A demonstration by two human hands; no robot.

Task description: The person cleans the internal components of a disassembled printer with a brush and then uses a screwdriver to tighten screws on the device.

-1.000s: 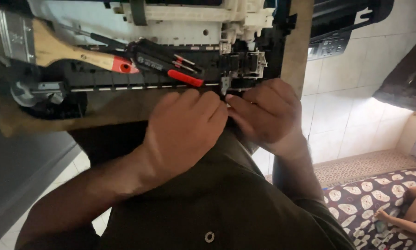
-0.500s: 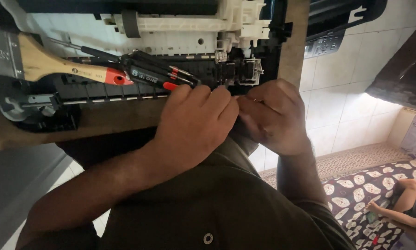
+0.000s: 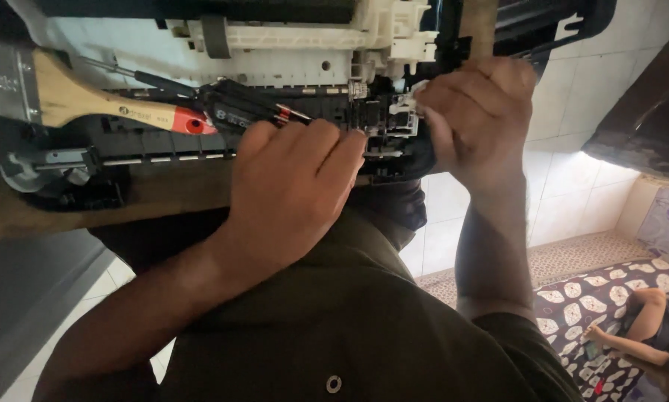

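An opened printer with a white plastic body (image 3: 290,45) and a black frame rail (image 3: 163,145) lies on a wooden table (image 3: 163,197). My left hand (image 3: 297,186) is curled over the rail's near edge, fingertips hidden against it, just below a black screwdriver with red marks (image 3: 238,115). My right hand (image 3: 476,112) grips the black and white mechanism (image 3: 394,123) at the printer's right end, thumb pressed on the white piece. What my left fingers hold is hidden.
A paintbrush with a wooden handle and red tip (image 3: 119,110) lies on the printer at the left. Beside it sits a round metal part (image 3: 26,167). White floor tiles (image 3: 565,186) lie to the right, and a person lies on a patterned rug (image 3: 647,327).
My hands were pressed together at the rail's edge. The right hand has moved up onto the mechanism at the printer's end, and the left hand has slid forward onto the rail.
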